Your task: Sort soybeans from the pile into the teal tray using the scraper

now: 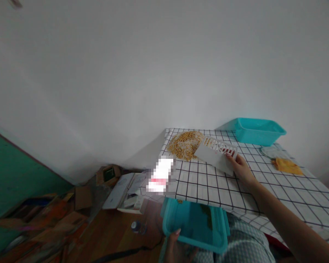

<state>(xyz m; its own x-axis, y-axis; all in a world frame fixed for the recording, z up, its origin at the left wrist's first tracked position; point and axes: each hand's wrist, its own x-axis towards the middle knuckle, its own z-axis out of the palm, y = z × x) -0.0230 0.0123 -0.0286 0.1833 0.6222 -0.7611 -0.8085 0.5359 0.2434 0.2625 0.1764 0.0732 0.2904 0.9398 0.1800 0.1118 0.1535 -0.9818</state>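
My right hand (239,167) is closed on the edge of a flat white plastic plate (212,154) with a row of slots, tilted over the checked tablecloth (193,182). The plate's left end is beside a spread pile of small yellow beans (184,144), perhaps soybeans. Below the table's front edge, my left hand (175,244) grips the near rim of a teal plastic container (190,221), its thumb over the side. A few beans show at the container's far edge, and something greenish-brown lies along its right inner side. The fingers under the container are mostly hidden.
A larger teal basin (259,132) stands at the back right by the wall. Near it lie a yellow cloth (287,166) and a clear item. A blurred-out bright rectangle (161,174) is at the table's left edge. Boxes (126,190) and a bottle (135,226) are on the floor.
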